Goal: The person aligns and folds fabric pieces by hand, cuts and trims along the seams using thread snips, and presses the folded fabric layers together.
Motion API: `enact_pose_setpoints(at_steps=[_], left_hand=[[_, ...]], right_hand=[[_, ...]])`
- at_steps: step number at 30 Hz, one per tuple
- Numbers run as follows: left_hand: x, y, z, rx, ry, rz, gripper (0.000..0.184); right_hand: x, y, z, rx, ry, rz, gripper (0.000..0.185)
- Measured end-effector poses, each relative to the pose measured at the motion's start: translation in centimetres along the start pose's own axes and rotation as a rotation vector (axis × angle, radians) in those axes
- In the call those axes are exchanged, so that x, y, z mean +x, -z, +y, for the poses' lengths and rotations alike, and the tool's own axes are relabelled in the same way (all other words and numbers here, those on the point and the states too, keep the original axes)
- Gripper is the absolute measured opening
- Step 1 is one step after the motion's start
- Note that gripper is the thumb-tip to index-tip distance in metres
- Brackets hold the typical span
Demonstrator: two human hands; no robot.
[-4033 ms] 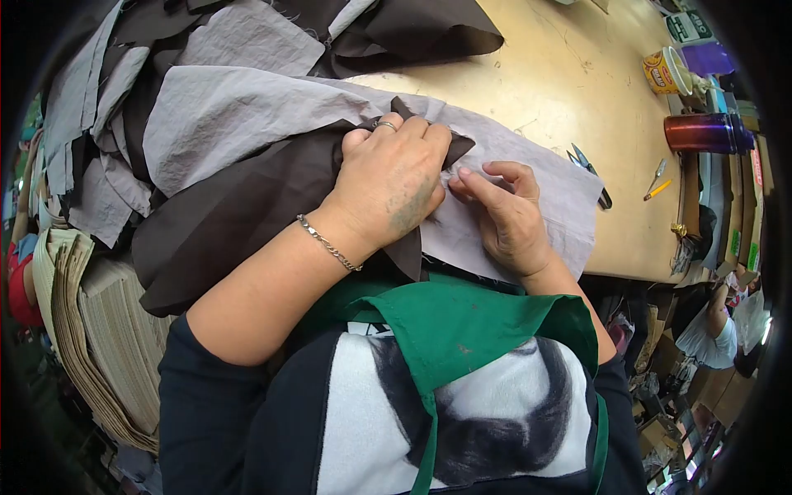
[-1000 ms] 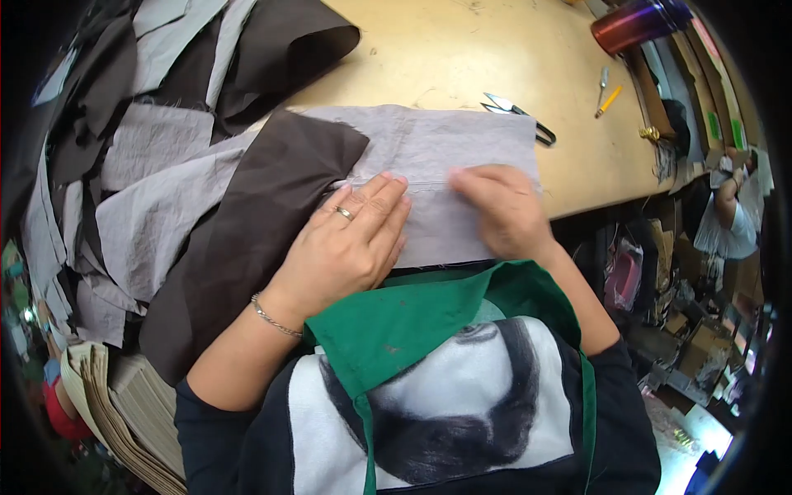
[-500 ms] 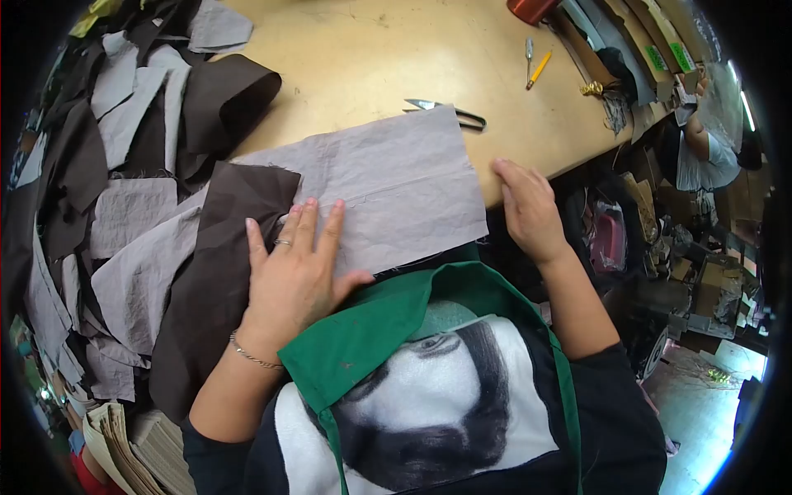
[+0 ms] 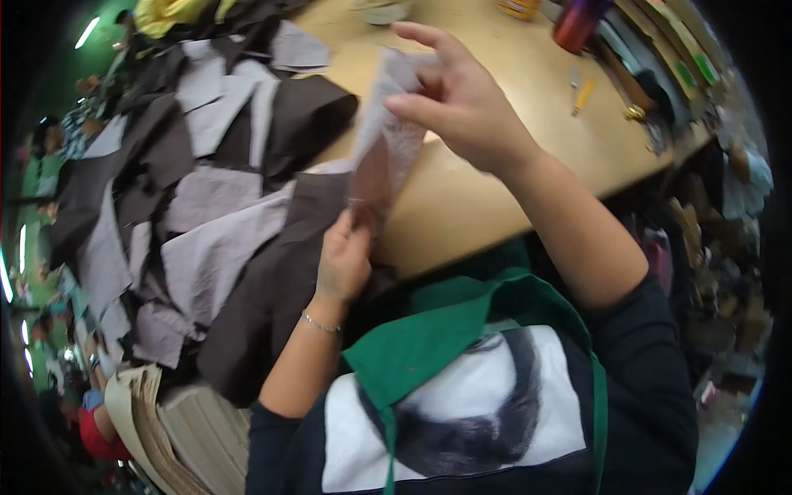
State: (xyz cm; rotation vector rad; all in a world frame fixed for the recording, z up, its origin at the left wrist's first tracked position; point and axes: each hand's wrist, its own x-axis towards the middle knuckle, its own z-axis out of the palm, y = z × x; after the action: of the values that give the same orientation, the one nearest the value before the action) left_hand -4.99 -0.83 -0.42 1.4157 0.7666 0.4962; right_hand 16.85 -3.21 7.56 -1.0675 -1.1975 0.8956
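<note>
My left hand [image 4: 345, 260] is closed on the lower end of a light grey-mauve fabric piece [image 4: 384, 161], pinched between thumb and fingers. The piece stands raised and folded, blurred by motion, with a browner patch low on it. At its upper end is my right hand [image 4: 466, 107], thumb and forefinger spread wide apart. Its other fingers are curled beside the cloth and partly hidden, with no clear grip visible. Dark brown fabric [image 4: 268, 289] hangs over the table edge just left of my left hand.
Grey and dark brown fabric pieces [image 4: 210, 198] lie heaped at the left. Toward the right of the wooden table [image 4: 487, 198] are a yellow pencil [image 4: 584, 96], a screwdriver [image 4: 574, 77] and a red-purple tumbler [image 4: 580, 25]. A stack of paper or card [image 4: 202, 425] stands lower left.
The grey fabric piece was flat on the table and is now lifted upright. My left hand went from lying flat to pinching it; my right hand moved up and left. The view shifted.
</note>
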Motion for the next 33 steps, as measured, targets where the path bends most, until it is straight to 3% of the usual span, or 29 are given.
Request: enact_pose_setpoints(at_steps=[1,2,4,6,8,11,14,17,21,23,25,27,29,32,33], left_hand=[[0.2,0.3,1.2,-0.481,0.013,0.120,0.038],[0.9,3.0,-0.9,-0.469,0.024,0.198,0.042],[1.6,5.8,-3.6,-0.655,-0.009,0.237,0.045],[2.0,7.5,-6.7,-0.890,-0.008,0.142,0.047],[1.9,6.3,-6.3,-0.859,-0.039,0.258,0.048],[2.0,5.9,-6.0,-0.841,-0.023,0.265,0.052],[1.4,6.6,-6.0,-0.871,-0.024,0.112,0.050],[1.2,6.1,-5.5,-0.981,-0.029,0.114,0.050],[0.9,6.6,-5.9,-1.081,-0.018,0.049,0.051],[0.8,7.0,-5.7,-1.107,0.038,0.185,0.055],[0.7,6.9,-3.2,-1.101,0.075,0.338,0.060],[0.3,8.6,-3.2,-1.309,-0.100,0.187,0.060],[-0.1,9.7,-2.5,-1.423,-0.245,0.131,0.062],[0.0,10.3,-2.3,-1.154,-0.173,0.483,0.065],[0.1,11.0,-3.0,-1.500,-0.293,0.104,0.069]], right_hand=[[2.6,-0.4,1.3,-0.003,0.051,0.018,0.063],[5.1,-1.6,3.1,-0.001,0.100,0.026,0.061],[7.4,-2.1,5.9,-0.452,0.182,0.137,0.056],[7.5,-1.7,9.3,-0.703,0.085,0.205,0.052],[6.2,-1.8,11.8,-0.547,-0.231,0.232,0.049],[4.8,-1.9,11.3,-0.357,-0.329,0.211,0.046],[4.6,-2.2,12.0,-0.218,-0.276,0.219,0.044],[4.4,-2.8,12.6,-0.286,-0.210,0.201,0.042],[5.5,-4.4,13.3,-0.815,0.032,0.227,0.040],[7.2,-5.1,14.2,-0.915,0.146,0.203,0.040],[8.7,-5.7,13.3,-0.541,-0.002,0.128,0.042],[9.8,-6.0,14.8,-0.153,-0.060,0.109,0.046],[9.4,-6.1,16.1,-0.146,0.029,0.095,0.049],[8.8,-6.3,14.8,-0.265,0.019,0.022,0.050],[8.7,-6.2,14.7,-0.286,0.013,0.014,0.050]])
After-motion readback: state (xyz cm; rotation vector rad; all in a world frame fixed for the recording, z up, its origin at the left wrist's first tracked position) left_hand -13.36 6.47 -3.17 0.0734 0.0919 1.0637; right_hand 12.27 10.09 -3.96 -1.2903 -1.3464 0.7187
